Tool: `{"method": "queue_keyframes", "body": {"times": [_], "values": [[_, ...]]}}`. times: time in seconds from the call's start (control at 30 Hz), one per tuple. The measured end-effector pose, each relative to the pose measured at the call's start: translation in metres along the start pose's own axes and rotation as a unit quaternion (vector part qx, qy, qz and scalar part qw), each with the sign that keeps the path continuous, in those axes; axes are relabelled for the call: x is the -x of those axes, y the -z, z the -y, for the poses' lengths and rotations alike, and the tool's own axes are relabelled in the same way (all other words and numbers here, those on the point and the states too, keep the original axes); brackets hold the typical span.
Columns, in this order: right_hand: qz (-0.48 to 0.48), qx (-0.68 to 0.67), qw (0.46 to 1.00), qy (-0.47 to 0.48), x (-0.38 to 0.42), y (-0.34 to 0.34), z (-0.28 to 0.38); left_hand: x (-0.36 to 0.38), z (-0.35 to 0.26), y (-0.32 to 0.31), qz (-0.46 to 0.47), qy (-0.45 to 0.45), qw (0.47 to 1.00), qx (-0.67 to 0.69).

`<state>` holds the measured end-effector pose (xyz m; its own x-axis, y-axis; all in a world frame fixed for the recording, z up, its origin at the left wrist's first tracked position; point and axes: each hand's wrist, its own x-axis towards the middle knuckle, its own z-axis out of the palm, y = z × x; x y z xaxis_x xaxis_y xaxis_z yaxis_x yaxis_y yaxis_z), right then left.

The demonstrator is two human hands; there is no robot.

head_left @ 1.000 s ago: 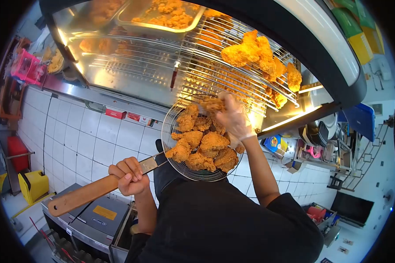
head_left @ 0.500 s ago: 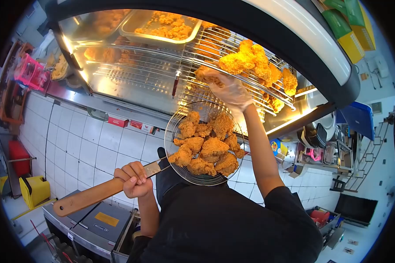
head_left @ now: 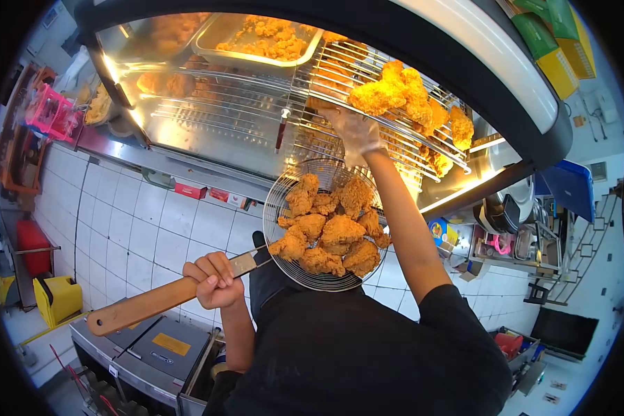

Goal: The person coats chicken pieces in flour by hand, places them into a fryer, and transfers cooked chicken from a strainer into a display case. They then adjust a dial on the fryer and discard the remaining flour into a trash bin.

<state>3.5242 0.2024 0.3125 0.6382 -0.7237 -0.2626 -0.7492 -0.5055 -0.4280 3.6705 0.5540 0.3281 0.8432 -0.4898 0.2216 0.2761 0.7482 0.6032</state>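
The fingers of the left hand (head_left: pixel 215 281) are curled tight around the wooden handle (head_left: pixel 145 305) of a wire skimmer (head_left: pixel 324 223). The round wire bowl of the skimmer is full of golden fried chicken pieces (head_left: pixel 328 225), piled up close together. The skimmer is held up in the air, just under the front edge of a warm glass display case (head_left: pixel 208 118).

The right hand (head_left: pixel 352 130) wears a thin clear glove. It reaches up onto the wire rack (head_left: pixel 326 90) inside the case, right beside a heap of fried chicken on the rack (head_left: pixel 402 93). Its fingers lie against the rack, but I cannot tell if they are pinching a piece or spread out.

Higher up in the case sits a metal tray (head_left: pixel 208 41) with small crumbly fried bits. Below the case is a white tiled wall (head_left: pixel 145 222). Down by the wooden handle stands a grey fryer (head_left: pixel 152 347). A yellow bin (head_left: pixel 57 299) stands on the floor far off to one side.
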Motion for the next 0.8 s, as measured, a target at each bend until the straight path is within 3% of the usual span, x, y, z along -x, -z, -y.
{"method": "queue_keyframes", "body": {"times": [0.03,0.1,0.13,0.2,0.3,0.37,0.4,0.47,0.5,0.53,0.6,0.73,0.8], "values": [[-0.005,0.162,0.986,0.046,-0.005,-0.003,-0.008,0.001,0.0,0.0,0.0,0.004,1.0,-0.002],[-0.047,0.333,0.935,0.109,-0.026,-0.008,-0.017,0.001,0.0,-0.001,0.006,-0.003,1.0,-0.002],[-0.048,0.331,0.936,0.106,-0.026,-0.006,-0.008,0.0,0.0,-0.001,0.01,0.0,1.0,-0.003],[-0.061,0.454,0.887,0.06,-0.016,0.021,0.022,0.0,0.0,-0.002,0.006,0.0,1.0,-0.007],[-0.086,0.422,0.898,0.089,0.069,0.056,0.074,-0.001,0.001,0.001,0.007,-0.001,1.0,-0.004],[-0.055,0.129,0.986,0.085,0.064,0.036,0.05,0.0,0.002,0.005,0.009,0.002,1.0,0.012],[-0.035,-0.024,0.996,0.082,0.06,0.026,0.041,0.0,0.001,0.006,0.014,0.003,0.999,0.031],[-0.163,0.018,0.972,0.166,0.068,0.019,0.041,-0.001,0.001,0.003,0.01,-0.014,0.999,0.03],[-0.307,0.204,0.898,0.241,0.09,0.011,0.046,-0.003,0.001,0.003,0.018,-0.012,0.999,0.028],[-0.306,0.201,0.897,0.248,0.097,0.002,0.044,-0.003,0.001,0.002,0.028,-0.007,0.999,0.027],[-0.109,0.043,0.932,0.343,0.101,-0.025,0.031,-0.003,0.0,-0.003,0.022,-0.006,0.999,0.029],[-0.05,0.115,0.941,0.315,0.09,-0.056,0.028,-0.005,0.0,-0.01,0.043,0.005,0.999,-0.004],[0.063,0.003,0.96,0.273,0.083,-0.057,0.032,-0.004,0.001,-0.01,0.049,-0.007,0.999,0.004]]}}
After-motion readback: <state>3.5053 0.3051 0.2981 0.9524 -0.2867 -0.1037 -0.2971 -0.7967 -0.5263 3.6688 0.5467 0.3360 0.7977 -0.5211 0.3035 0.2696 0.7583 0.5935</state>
